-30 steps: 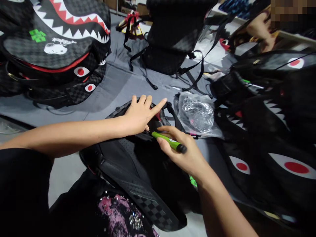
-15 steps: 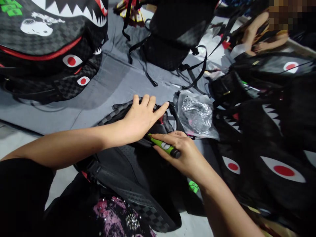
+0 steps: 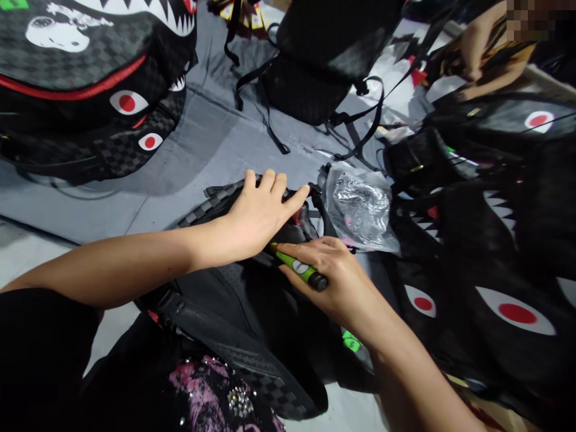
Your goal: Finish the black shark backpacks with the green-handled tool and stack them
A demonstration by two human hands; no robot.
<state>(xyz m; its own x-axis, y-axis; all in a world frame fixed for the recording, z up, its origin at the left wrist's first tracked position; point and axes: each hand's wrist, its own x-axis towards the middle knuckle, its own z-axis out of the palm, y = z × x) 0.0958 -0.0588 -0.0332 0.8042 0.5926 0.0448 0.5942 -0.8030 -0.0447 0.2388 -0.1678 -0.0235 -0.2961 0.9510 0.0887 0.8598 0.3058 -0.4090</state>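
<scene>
A black backpack [image 3: 220,306] with checkered trim lies before me, its padded straps facing up. On its upper part rests my left hand [image 3: 263,210], palm down with the fingers spread. My right hand [image 3: 330,264] pinches a green marker-like stick [image 3: 294,264] with a black end. The far tip of the stick points into the bag beside the left wrist, and what it touches there is hidden. A bit of red and a dark strap show just beyond the left fingers. To the right of the strap lies a clear plastic bag [image 3: 360,207].
Shark-face backpacks [image 3: 108,78] stand at the far left, and more shark-face bags [image 3: 495,252] pile up on the right. Another black backpack [image 3: 315,66] with trailing straps lies ahead on the grey table cover [image 3: 216,135]. At the upper right a co-worker's arms [image 3: 490,78] are bent over items.
The view has shifted slightly. Both hands keep nearly the same place on the backpack, and the green stick stays in my right hand. The co-worker's arms have moved a little.
</scene>
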